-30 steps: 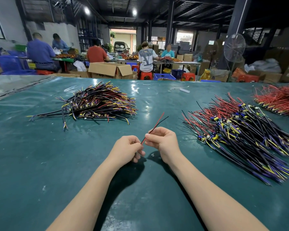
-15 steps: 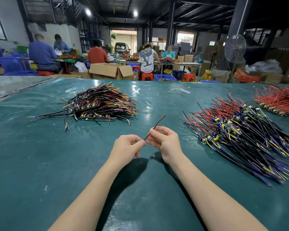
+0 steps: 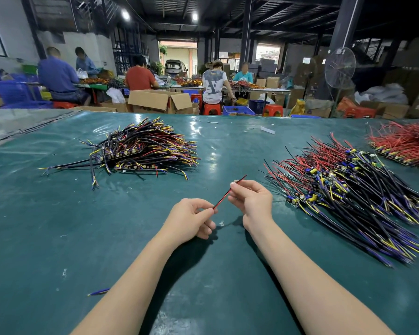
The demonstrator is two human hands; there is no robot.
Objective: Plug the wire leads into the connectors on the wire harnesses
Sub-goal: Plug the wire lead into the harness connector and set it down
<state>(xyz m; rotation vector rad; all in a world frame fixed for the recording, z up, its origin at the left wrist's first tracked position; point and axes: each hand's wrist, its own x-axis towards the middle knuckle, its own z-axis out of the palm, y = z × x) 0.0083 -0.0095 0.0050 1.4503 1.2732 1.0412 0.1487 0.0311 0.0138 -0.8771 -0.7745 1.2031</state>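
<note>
A thin red-and-black wire lead (image 3: pixel 224 199) slants up to the right between my two hands, just above the green table. My left hand (image 3: pixel 192 220) pinches its lower end between thumb and forefinger. My right hand (image 3: pixel 252 201) pinches it higher up, and the tip sticks out past the fingers. A heap of harnesses (image 3: pixel 145 148) with black, yellow and purple wires lies far left. A larger heap of harnesses with small boards and red, black and purple wires (image 3: pixel 344 187) lies to the right of my right hand. No connector shows in my hands.
A pile of red wires (image 3: pixel 406 143) sits at the far right edge. A short purple-yellow wire scrap (image 3: pixel 98 291) lies near my left forearm. The green table mat (image 3: pixel 58 226) spreads wide. Beyond it, people sit at benches among cardboard boxes (image 3: pixel 160 100) and a fan (image 3: pixel 339 68).
The lead's red and black strands, split at the tip a second ago, now lie together. My hands have drawn slightly apart along the wire; more of it shows between them.
</note>
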